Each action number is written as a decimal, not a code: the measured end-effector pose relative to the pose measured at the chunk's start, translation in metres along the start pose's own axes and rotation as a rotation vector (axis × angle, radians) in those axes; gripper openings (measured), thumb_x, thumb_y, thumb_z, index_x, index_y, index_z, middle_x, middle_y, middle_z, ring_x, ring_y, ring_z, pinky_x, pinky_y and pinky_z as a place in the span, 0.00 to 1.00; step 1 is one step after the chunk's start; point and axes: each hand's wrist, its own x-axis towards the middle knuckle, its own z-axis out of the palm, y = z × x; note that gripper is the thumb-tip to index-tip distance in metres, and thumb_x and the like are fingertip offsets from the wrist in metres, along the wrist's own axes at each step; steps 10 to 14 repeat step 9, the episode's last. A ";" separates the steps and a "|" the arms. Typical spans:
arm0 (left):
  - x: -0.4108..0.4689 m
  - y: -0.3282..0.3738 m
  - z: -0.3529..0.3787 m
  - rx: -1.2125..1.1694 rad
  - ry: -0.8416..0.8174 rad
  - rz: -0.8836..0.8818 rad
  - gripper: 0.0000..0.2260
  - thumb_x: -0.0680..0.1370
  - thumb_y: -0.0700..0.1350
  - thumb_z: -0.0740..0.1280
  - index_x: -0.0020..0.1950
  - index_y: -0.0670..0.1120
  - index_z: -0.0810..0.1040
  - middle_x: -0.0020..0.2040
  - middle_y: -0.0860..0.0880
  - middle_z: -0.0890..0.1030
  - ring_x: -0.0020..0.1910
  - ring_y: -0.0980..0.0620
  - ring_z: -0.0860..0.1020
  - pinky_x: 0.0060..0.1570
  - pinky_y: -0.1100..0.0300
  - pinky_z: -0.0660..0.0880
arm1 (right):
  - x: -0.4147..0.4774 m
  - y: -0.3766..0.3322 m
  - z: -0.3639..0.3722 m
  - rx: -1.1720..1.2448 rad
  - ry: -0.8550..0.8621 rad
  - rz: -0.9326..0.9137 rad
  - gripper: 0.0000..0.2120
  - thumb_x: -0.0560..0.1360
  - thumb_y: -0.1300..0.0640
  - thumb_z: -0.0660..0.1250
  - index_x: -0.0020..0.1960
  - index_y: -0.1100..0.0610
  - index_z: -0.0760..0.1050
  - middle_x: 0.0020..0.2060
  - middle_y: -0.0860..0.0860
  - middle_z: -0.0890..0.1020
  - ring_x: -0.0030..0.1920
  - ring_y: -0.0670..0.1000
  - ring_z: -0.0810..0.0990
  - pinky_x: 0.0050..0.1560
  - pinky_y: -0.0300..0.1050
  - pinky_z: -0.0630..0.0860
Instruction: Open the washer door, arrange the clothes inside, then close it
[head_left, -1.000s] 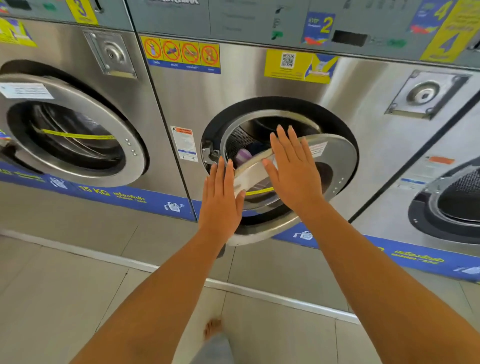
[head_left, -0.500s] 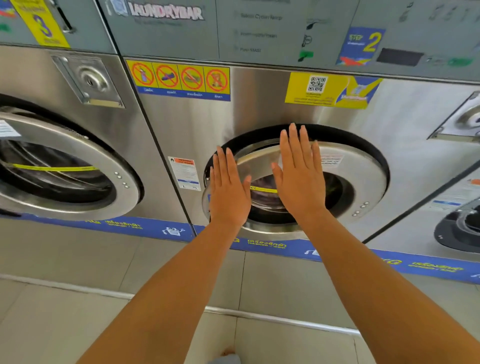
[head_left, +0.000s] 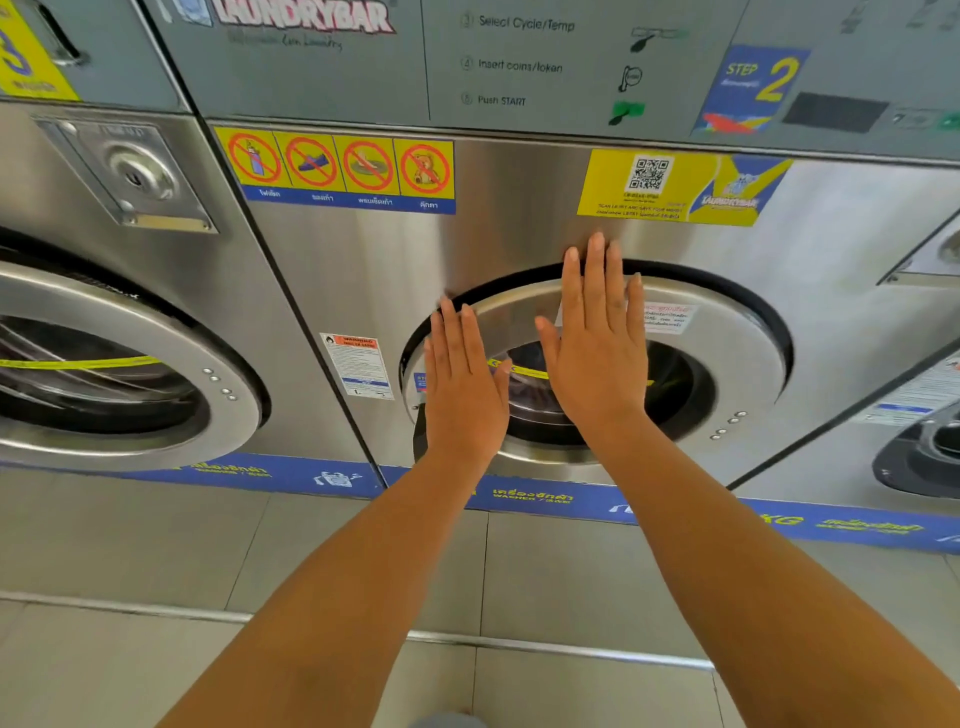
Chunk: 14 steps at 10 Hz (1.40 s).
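The middle steel washer (head_left: 519, 239) has a round steel door (head_left: 727, 343) with a dark glass window (head_left: 670, 384), lying flush in its black gasket. My left hand (head_left: 465, 384) lies flat on the door's left rim, fingers straight and together. Pressed flat over the door's upper middle is my right hand (head_left: 597, 353), its fingertips reaching past the gasket onto the steel front. Neither hand grips anything. The clothes inside cannot be made out through the window.
A second washer with a shut door (head_left: 119, 374) stands on the left, and part of a third washer (head_left: 924, 452) shows at the right edge. Warning stickers (head_left: 335, 169) and the control panel (head_left: 519, 62) sit above. Tiled floor (head_left: 130, 545) lies below.
The door has swung from half open to flush against the washer front under both palms. The view has moved closer to the machine.
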 end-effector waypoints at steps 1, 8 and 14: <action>0.004 0.001 0.002 -0.001 -0.016 -0.012 0.34 0.82 0.56 0.53 0.78 0.42 0.38 0.80 0.41 0.42 0.79 0.43 0.43 0.78 0.48 0.50 | 0.001 0.000 0.004 -0.022 -0.008 0.008 0.33 0.82 0.44 0.50 0.78 0.59 0.41 0.78 0.59 0.47 0.78 0.57 0.45 0.77 0.56 0.47; -0.004 0.008 -0.066 0.156 -0.222 0.072 0.33 0.82 0.55 0.52 0.78 0.43 0.39 0.80 0.41 0.42 0.79 0.43 0.43 0.77 0.49 0.44 | -0.012 0.018 -0.048 0.121 -0.190 -0.095 0.29 0.82 0.46 0.49 0.78 0.58 0.50 0.78 0.57 0.49 0.78 0.56 0.47 0.77 0.53 0.49; -0.004 0.021 -0.089 0.213 -0.222 0.073 0.30 0.83 0.55 0.49 0.78 0.42 0.41 0.80 0.41 0.42 0.79 0.42 0.43 0.77 0.47 0.43 | -0.022 0.025 -0.065 0.110 -0.190 -0.078 0.28 0.82 0.46 0.49 0.78 0.58 0.52 0.78 0.58 0.53 0.78 0.58 0.50 0.76 0.55 0.52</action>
